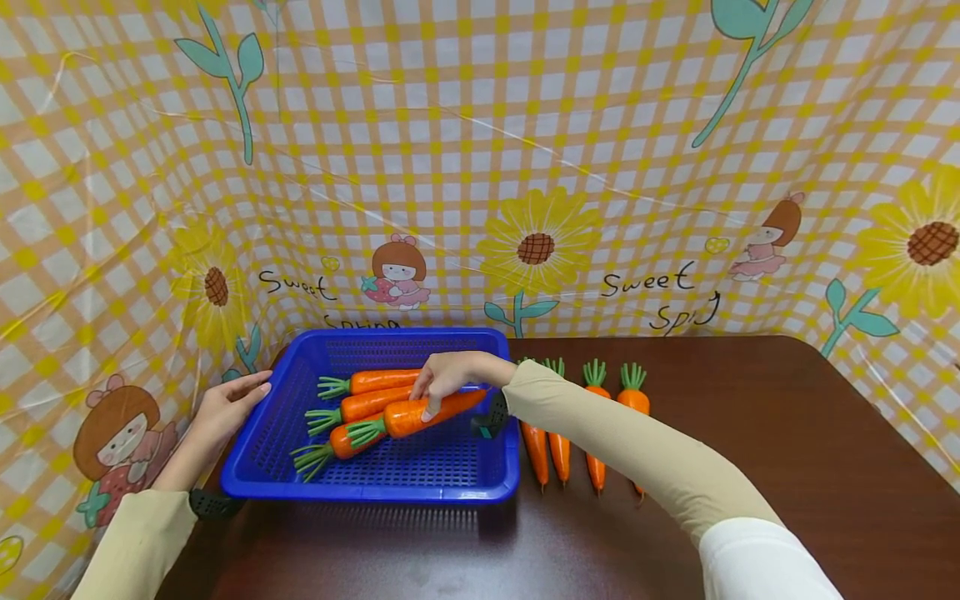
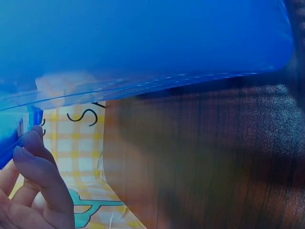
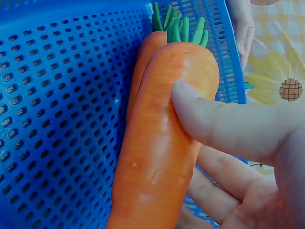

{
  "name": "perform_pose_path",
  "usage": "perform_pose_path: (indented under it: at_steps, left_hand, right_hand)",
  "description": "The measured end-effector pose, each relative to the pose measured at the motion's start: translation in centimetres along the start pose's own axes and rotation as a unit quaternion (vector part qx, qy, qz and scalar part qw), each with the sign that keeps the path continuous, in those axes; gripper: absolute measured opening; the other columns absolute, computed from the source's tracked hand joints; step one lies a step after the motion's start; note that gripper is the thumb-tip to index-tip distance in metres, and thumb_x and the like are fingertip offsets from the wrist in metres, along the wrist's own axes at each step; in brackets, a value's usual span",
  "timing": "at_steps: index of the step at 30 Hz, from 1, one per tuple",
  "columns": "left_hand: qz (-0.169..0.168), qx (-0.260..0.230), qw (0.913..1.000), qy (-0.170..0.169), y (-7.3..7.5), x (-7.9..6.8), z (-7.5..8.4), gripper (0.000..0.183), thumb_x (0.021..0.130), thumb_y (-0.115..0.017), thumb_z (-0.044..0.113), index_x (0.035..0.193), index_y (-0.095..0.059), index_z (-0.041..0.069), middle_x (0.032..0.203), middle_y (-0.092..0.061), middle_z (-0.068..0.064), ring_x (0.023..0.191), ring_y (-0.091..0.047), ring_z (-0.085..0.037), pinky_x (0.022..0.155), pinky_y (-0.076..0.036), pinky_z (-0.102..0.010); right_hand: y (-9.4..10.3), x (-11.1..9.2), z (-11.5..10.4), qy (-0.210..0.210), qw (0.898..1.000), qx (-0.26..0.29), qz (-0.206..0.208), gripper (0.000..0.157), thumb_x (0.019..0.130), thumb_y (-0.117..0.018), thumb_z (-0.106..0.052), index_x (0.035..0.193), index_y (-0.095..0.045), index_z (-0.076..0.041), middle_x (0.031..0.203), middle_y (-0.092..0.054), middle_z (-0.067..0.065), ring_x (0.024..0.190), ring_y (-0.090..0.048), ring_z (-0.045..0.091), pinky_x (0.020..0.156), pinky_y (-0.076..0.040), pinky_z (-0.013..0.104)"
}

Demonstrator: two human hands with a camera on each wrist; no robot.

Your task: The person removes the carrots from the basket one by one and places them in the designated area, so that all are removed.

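Observation:
Above the left part of the table, my right hand (image 1: pixel 453 372) grips an orange carrot (image 1: pixel 406 419) with green stem stubs, its thumb on one side and fingers on the other. In the right wrist view the held carrot (image 3: pixel 159 143) lies over another carrot (image 3: pixel 143 57). Three more carrots, among them a rear one (image 1: pixel 382 382), rest in the blue perforated basket (image 1: pixel 375 493), stems pointing left. At the basket's left rim my left hand (image 1: pixel 225 408) touches the outside with extended fingers; the left wrist view shows its fingertips (image 2: pixel 29 138) by the blue edge.
Several carrots lie side by side on the brown table (image 1: pixel 750 450) right of the basket, partly behind the right forearm; one carrot (image 1: pixel 633 402) is farthest right. A checkered sunflower cloth (image 1: pixel 450 167) hangs behind and along both sides.

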State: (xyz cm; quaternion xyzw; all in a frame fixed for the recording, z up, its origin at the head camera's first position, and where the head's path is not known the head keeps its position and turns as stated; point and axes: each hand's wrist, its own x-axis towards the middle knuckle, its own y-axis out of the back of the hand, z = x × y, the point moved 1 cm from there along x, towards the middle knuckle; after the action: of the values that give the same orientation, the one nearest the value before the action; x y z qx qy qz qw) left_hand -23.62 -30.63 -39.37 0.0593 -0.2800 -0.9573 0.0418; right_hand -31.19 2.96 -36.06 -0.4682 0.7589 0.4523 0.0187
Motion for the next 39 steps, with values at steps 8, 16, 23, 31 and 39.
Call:
perform_pose_path:
  at_steps: [8,16,23,31,39]
  left_hand:
    - [-0.003,0.004,1.0,0.009,0.0,-0.1,0.1,0.06,0.098,-0.05,0.043,0.144,-0.043,0.004,0.133,-0.054,-0.023,0.077,-0.059,0.006,0.069,-0.052,-0.02]
    - [-0.012,0.006,0.9998,0.016,-0.1,-0.4,0.1,0.062,0.097,-0.051,0.044,0.144,-0.044,0.004,0.13,-0.056,-0.023,0.077,-0.059,0.005,0.07,-0.051,-0.02]
    - [-0.004,-0.002,0.9999,0.01,0.1,-0.1,0.0,0.06,0.098,-0.052,0.042,0.143,-0.045,0.003,0.116,-0.065,-0.007,0.075,-0.06,0.003,0.068,-0.052,-0.021]
    - [-0.001,-0.003,1.0,0.008,0.2,-0.1,0.0,0.06,0.098,-0.053,0.041,0.142,-0.045,0.002,0.109,-0.067,-0.003,0.075,-0.061,0.002,0.068,-0.053,-0.022]
    - [-0.006,-0.006,0.9998,0.016,0.2,-0.1,0.1,0.062,0.097,-0.053,0.043,0.143,-0.045,0.003,0.109,-0.066,-0.002,0.075,-0.061,0.001,0.068,-0.052,-0.022]
  right_hand:
    - [0.4,-0.4,-0.2,-0.005,1.0,0.028,0.006,0.046,0.08,-0.077,-0.022,0.124,-0.067,-0.012,0.126,-0.065,0.003,0.121,-0.056,0.018,0.096,-0.048,0.028]
    - [0.2,-1.1,-0.4,-0.028,0.998,0.061,0.019,0.045,0.082,-0.074,-0.024,0.125,-0.066,-0.013,0.131,-0.061,0.003,0.127,-0.053,0.024,0.1,-0.047,0.04]
    - [0.5,-1.6,-0.7,-0.057,0.991,0.112,0.035,0.045,0.083,-0.073,-0.022,0.125,-0.065,-0.01,0.134,-0.06,0.003,0.127,-0.052,0.026,0.103,-0.044,0.046]
    - [0.5,-1.9,-0.9,-0.079,0.98,0.175,0.047,0.045,0.084,-0.071,-0.021,0.126,-0.064,-0.007,0.135,-0.058,0.006,0.124,-0.054,0.025,0.102,-0.046,0.043]
    - [0.5,-2.5,-0.5,-0.094,0.971,0.216,0.052,0.047,0.086,-0.07,-0.024,0.129,-0.062,-0.007,0.132,-0.059,0.008,0.113,-0.058,0.022,0.102,-0.045,0.043]
